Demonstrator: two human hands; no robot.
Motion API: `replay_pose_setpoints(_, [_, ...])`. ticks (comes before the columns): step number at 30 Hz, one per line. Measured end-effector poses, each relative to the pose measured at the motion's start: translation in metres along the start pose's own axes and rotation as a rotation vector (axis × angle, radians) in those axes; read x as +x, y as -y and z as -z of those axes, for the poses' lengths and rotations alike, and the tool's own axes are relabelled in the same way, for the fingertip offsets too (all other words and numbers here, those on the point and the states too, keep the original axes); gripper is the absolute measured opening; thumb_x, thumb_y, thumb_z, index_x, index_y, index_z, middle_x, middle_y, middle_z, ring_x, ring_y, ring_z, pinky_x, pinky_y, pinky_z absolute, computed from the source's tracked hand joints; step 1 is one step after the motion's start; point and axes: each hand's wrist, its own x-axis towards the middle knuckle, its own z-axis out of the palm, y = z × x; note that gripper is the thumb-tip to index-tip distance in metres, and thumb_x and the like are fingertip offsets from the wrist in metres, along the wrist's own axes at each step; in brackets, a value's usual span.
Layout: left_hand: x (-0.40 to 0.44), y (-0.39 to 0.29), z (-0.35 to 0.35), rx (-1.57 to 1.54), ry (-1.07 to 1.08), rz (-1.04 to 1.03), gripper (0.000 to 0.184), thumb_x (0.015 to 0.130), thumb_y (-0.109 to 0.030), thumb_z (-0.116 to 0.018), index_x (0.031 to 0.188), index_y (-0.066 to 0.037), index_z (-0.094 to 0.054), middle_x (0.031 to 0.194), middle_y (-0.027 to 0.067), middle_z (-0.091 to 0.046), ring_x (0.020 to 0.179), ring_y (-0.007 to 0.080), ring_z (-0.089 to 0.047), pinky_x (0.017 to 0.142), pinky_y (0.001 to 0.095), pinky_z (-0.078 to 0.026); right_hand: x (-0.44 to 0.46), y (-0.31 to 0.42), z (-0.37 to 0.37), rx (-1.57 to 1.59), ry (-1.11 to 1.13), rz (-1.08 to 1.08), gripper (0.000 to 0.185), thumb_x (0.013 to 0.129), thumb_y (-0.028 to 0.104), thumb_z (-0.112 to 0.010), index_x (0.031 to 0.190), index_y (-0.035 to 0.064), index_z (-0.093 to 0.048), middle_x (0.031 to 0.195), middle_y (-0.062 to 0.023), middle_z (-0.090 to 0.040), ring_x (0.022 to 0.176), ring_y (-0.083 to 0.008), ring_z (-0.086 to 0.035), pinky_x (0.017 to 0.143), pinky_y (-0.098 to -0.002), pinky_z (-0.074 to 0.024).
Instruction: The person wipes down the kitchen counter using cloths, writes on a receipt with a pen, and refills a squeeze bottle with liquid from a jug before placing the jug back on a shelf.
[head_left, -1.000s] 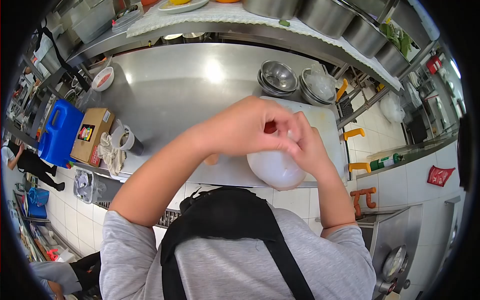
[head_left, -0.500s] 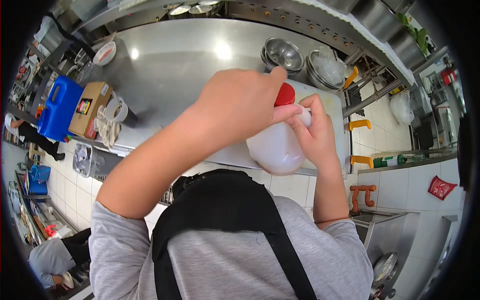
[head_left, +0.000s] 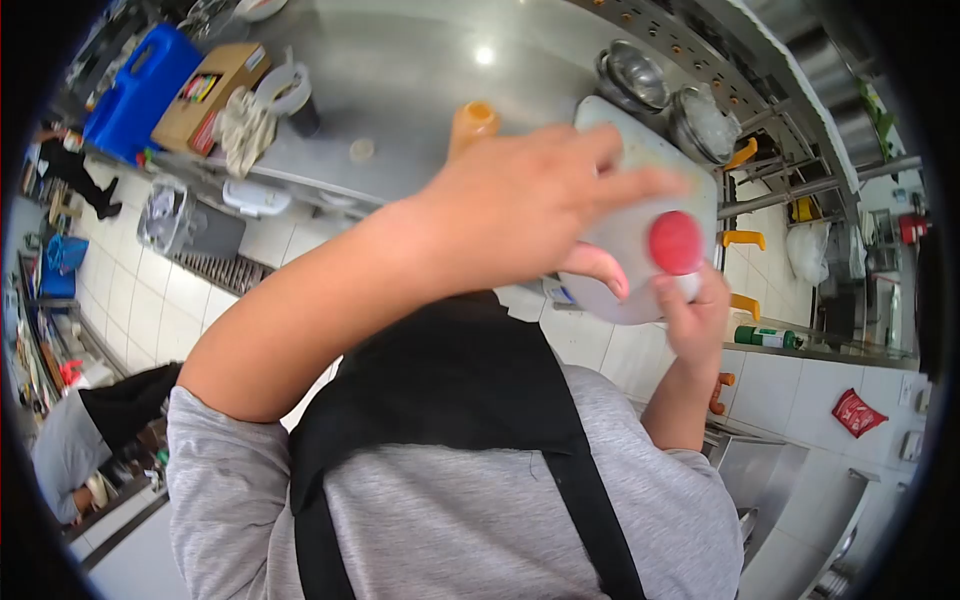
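A white plastic jug (head_left: 617, 308) with a red cap (head_left: 676, 242) is held up in front of my body. My right hand (head_left: 695, 312) is closed around its handle, just below the cap. My left hand (head_left: 535, 205) is off the cap, blurred, with its fingers apart and nothing in them. The left thumb passes in front of the jug's body and hides part of it. Beyond my left hand stands an orange container (head_left: 476, 124), partly covered by the hand. Under and behind the jug lies a white cutting board (head_left: 640, 150).
Metal bowls (head_left: 635, 75) sit past the board, beside another bowl with clear plastic (head_left: 705, 125). On the left are a blue jerrycan (head_left: 140, 95), a cardboard box (head_left: 208, 100), a cloth (head_left: 246, 130) and a tub (head_left: 285, 90). Another person (head_left: 85, 440) bends over at lower left.
My left hand has come off the red cap and its fingers have spread. The jug has shifted right with my right hand. The view has turned, and the orange container now shows.
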Motion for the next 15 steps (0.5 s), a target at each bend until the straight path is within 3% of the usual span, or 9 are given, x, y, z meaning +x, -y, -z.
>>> replay_pose_setpoints(2, [-0.046, 0.005, 0.006, -0.013, -0.179, 0.134, 0.097, 0.063, -0.058, -0.069, 0.144, -0.019, -0.033, 0.107, 0.0106, -0.053, 0.080, 0.0270, -0.054, 0.073, 0.0342, -0.049, -0.021, -0.011, 0.008, 0.087, -0.032, -0.071, 0.020, 0.083, 0.013, -0.070, 0.095, -0.0004, -0.062, 0.073, -0.0016, -0.063, 0.065, -0.0084, -0.055, 0.058, -0.0242, -0.0429])
replay_pose_setpoints(4, [-0.112, 0.012, 0.012, -0.178, -0.230, 0.286, 0.090, 0.069, -0.048, -0.074, 0.143, -0.018, -0.033, 0.108, 0.0099, -0.054, 0.076, 0.0244, -0.050, 0.073, 0.0318, -0.047, -0.043, -0.020, 0.013, 0.165, -0.024, -0.123, 0.029, 0.082, 0.019, -0.073, 0.098, -0.0031, -0.062, 0.082, -0.0004, -0.064, 0.074, -0.0078, -0.055, 0.063, -0.0226, -0.0437])
replay_pose_setpoints(6, [-0.194, 0.015, 0.000, -0.248, -0.177, 0.566, 0.079, 0.077, -0.034, -0.073, 0.144, -0.017, -0.033, 0.109, 0.0093, -0.054, 0.073, 0.0222, -0.046, 0.072, 0.0310, -0.047, -0.052, -0.007, 0.002, 0.129, 0.086, -0.079, 0.031, 0.082, 0.020, -0.073, 0.098, -0.0037, -0.062, 0.081, -0.0006, -0.063, 0.073, -0.0076, -0.055, 0.063, -0.0221, -0.0428])
replay_pose_setpoints(7, [-0.240, 0.014, -0.015, -0.267, -0.086, 0.745, 0.076, 0.079, -0.029, -0.072, 0.143, -0.015, -0.034, 0.112, 0.0108, -0.054, 0.076, 0.0231, -0.050, 0.073, 0.0309, -0.047, -0.056, 0.000, -0.004, 0.097, 0.164, -0.032, 0.033, 0.081, 0.022, -0.074, 0.099, -0.0044, -0.062, 0.080, -0.0008, -0.062, 0.071, -0.0073, -0.054, 0.062, -0.0215, -0.0420])
replay_pose_setpoints(8, [-0.291, 0.012, -0.035, -0.288, 0.009, 0.918, 0.072, 0.082, -0.025, -0.070, 0.143, -0.014, -0.034, 0.115, 0.0122, -0.054, 0.080, 0.0241, -0.053, 0.074, 0.0308, -0.047, -0.059, 0.004, -0.012, 0.106, 0.227, -0.124, 0.030, 0.082, 0.021, -0.072, 0.098, -0.0022, -0.062, 0.073, 0.0017, -0.057, 0.061, -0.0052, -0.048, 0.054, -0.0202, -0.0368])
replay_pose_setpoints(9, [-0.349, 0.005, -0.066, -0.347, 0.008, 0.972, 0.068, 0.085, -0.031, -0.066, 0.141, -0.010, -0.034, 0.107, 0.0181, -0.056, 0.099, 0.0317, -0.058, 0.085, 0.0387, -0.047, -0.060, 0.003, -0.022, 0.097, 0.255, -0.126, 0.030, 0.082, 0.021, -0.072, 0.098, -0.0022, -0.062, 0.073, 0.0017, -0.057, 0.061, -0.0052, -0.048, 0.054, -0.0202, -0.0368])
replay_pose_setpoints(11, [-0.456, -0.027, -0.124, -0.661, 0.288, 1.319, 0.078, 0.084, -0.044, -0.065, 0.144, -0.008, -0.030, 0.118, 0.0248, -0.056, 0.114, 0.0351, -0.053, 0.096, 0.0412, -0.042, -0.070, -0.009, -0.041, 0.152, 0.302, -0.473, 0.025, 0.084, 0.020, -0.070, 0.099, 0.0006, -0.062, 0.068, 0.0047, -0.051, 0.055, -0.0035, -0.042, 0.049, -0.0200, -0.0311])
replay_pose_setpoints(13, [-0.532, -0.072, -0.177, -1.021, 0.435, 1.545, 0.081, 0.083, -0.045, -0.063, 0.146, -0.011, -0.026, 0.138, 0.0324, -0.038, 0.126, 0.0415, -0.043, 0.104, 0.0419, -0.037, -0.084, -0.038, -0.065, 0.169, 0.336, -0.623, 0.020, 0.088, 0.021, -0.066, 0.096, 0.0034, -0.061, 0.066, 0.0065, -0.048, 0.053, -0.0031, -0.040, 0.047, -0.0202, -0.0297])
replay_pose_setpoints(15, [-0.581, -0.115, -0.214, -1.143, 0.523, 1.554, 0.081, 0.082, -0.043, -0.062, 0.147, -0.012, -0.023, 0.143, 0.0320, -0.025, 0.129, 0.0442, -0.037, 0.106, 0.0412, -0.033, -0.106, -0.070, -0.096, 0.078, 0.365, -0.678, 0.019, 0.092, 0.024, -0.061, 0.090, 0.0048, -0.059, 0.065, 0.0063, -0.046, 0.053, -0.0033, -0.039, 0.047, -0.0205, -0.0302])
